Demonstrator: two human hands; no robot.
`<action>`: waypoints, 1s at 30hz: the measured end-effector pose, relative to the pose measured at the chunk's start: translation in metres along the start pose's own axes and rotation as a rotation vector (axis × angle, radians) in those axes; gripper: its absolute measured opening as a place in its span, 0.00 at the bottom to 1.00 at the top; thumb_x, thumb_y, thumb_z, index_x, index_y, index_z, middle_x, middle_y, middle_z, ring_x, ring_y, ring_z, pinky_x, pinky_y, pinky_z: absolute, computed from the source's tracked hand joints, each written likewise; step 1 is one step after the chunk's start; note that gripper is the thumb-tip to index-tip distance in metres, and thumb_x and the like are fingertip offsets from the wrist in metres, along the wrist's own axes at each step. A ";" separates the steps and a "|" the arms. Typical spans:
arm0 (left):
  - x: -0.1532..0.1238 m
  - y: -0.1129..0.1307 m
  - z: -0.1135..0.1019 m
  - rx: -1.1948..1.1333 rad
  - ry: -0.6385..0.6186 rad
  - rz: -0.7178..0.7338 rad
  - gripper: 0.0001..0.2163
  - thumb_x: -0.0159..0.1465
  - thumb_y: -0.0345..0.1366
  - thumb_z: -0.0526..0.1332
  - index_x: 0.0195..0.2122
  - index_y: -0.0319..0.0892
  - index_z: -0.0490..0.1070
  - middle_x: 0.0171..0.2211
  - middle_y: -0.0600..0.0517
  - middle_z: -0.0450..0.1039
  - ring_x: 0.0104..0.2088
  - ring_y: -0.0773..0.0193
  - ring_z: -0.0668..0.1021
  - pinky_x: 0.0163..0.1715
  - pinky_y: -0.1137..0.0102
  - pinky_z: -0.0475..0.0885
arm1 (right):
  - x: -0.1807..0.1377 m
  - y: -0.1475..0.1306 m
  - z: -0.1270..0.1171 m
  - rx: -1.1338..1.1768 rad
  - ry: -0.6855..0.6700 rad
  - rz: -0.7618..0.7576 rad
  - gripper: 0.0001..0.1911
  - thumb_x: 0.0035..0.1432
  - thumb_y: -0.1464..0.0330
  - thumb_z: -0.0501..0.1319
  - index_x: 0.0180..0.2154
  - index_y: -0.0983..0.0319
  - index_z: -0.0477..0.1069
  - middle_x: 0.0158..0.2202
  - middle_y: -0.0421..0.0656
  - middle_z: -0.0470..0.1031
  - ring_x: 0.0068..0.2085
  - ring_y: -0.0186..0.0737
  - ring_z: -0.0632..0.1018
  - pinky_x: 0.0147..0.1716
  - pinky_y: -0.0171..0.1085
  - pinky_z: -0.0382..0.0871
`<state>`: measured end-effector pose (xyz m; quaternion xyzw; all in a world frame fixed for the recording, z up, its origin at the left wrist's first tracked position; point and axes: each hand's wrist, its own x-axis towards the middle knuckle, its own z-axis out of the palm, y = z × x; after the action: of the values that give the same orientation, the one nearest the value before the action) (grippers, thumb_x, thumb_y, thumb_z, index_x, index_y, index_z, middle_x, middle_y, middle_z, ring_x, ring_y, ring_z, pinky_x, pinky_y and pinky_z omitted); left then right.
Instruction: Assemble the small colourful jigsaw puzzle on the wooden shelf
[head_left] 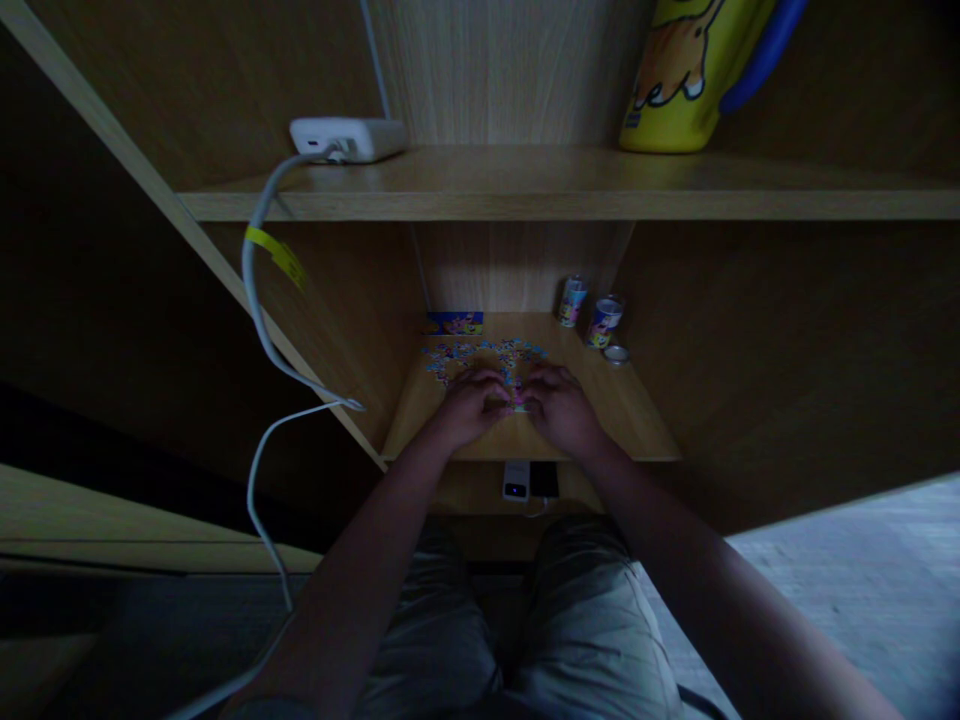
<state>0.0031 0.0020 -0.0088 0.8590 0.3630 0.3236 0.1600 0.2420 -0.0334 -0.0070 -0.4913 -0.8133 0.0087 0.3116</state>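
Many small, colourful jigsaw puzzle pieces (457, 352) lie scattered across the wooden desk surface inside the cabinet. My left hand (474, 402) rests low over them, fingers curled and thumb towards the middle. Opposite it, my right hand (559, 402) has its fingers bent inward. Between the fingertips of both hands is a small patch of pink and pale puzzle pieces (518, 398), which both hands touch; the exact grip is too dark and small to make out. Behind the loose pieces is a blue picture card (454, 323) with cartoon figures.
Two printed cans (573, 302) and a round metal lid (616, 355) are at the back right. Overhead, a shelf (510, 205) carries a white charger (349, 140) with a hanging cable (259, 300) and a yellow cup (667, 110). Below are a power bank (516, 480) and a dark phone-like device (544, 480).
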 end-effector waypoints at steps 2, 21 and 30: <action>0.001 0.003 -0.001 0.000 -0.015 -0.004 0.06 0.67 0.36 0.77 0.44 0.50 0.84 0.56 0.49 0.83 0.60 0.52 0.82 0.69 0.49 0.70 | 0.000 -0.001 -0.001 0.001 -0.009 -0.001 0.15 0.67 0.76 0.64 0.45 0.57 0.88 0.55 0.48 0.83 0.60 0.51 0.77 0.64 0.50 0.69; -0.001 0.021 -0.005 0.061 -0.053 0.049 0.04 0.74 0.36 0.69 0.42 0.50 0.84 0.51 0.49 0.84 0.55 0.53 0.82 0.66 0.51 0.73 | 0.000 0.001 0.001 0.006 -0.019 -0.007 0.14 0.69 0.75 0.62 0.43 0.58 0.87 0.53 0.48 0.84 0.57 0.51 0.78 0.64 0.49 0.69; -0.004 0.005 -0.001 0.168 0.144 -0.215 0.12 0.74 0.28 0.59 0.48 0.46 0.82 0.52 0.44 0.84 0.56 0.47 0.82 0.65 0.48 0.75 | -0.003 0.004 -0.007 -0.177 0.111 0.359 0.16 0.68 0.75 0.60 0.51 0.63 0.83 0.51 0.55 0.84 0.51 0.55 0.79 0.55 0.49 0.72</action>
<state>0.0029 -0.0044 -0.0069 0.8002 0.4892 0.3337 0.0950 0.2498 -0.0359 -0.0042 -0.6536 -0.6917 -0.0344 0.3051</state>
